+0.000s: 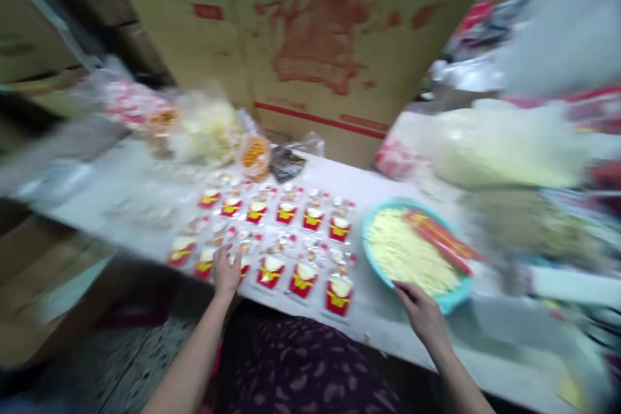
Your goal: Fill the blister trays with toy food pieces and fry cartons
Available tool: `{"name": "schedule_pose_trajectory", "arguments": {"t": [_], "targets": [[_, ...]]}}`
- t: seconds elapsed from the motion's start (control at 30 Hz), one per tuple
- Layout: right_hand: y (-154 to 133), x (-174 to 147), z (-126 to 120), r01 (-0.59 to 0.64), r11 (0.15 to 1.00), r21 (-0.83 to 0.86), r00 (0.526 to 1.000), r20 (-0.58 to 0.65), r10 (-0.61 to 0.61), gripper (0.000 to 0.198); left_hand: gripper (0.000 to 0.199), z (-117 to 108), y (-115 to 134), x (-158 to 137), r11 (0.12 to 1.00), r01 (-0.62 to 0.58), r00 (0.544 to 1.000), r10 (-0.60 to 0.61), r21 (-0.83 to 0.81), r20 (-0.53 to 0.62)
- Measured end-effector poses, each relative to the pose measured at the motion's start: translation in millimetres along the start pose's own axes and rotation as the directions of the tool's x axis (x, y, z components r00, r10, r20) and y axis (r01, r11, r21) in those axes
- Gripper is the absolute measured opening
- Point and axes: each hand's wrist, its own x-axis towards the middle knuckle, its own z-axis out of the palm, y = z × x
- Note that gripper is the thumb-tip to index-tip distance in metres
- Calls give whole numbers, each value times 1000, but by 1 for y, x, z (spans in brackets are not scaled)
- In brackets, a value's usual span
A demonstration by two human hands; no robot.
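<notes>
Two rows of small red-and-yellow packets with clear plastic, such as this packet, lie on the white table. My left hand reaches over the front row with its fingers somewhat apart, partly covering a packet. A turquoise basin to the right holds many small pale yellow pieces and a red printed packet leaning on its far side. My right hand is at the basin's near rim, thumb and fingers pinched together; what is between them is hidden.
Along the back stand clear bags: one with pink-and-white items, one with pale yellow pieces, one with orange pieces and a dark one. A large cardboard box rises behind. A big pale bag lies at right.
</notes>
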Motion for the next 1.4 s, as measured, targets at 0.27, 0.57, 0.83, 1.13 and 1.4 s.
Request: {"name": "schedule_pose_trajectory", "arguments": {"t": [0.27, 0.57, 0.83, 1.13, 1.4], "targets": [[71, 82, -121, -277, 927, -255, 885, -443, 142, 40, 29, 91, 231, -103, 726, -570, 663, 683, -385, 306], [96, 108, -115, -485, 867, -116, 856, -263, 444, 27, 48, 138, 362, -136, 470, -771, 233, 836, -429, 496], [93, 69, -139, -471, 861, -191, 858, -327, 397, 28, 56, 184, 418, -165, 409, -809, 94, 800, -423, 593], [61, 25, -128, -47, 989, -140, 989, -144, 26, 23, 89, 160, 413, -157, 306, -710, 45, 918, -635, 393], [35, 90, -117, -50, 961, -273, 991, -131, 15, 25, 75, 144, 351, -89, 564, -720, 368, 804, -404, 467]]}}
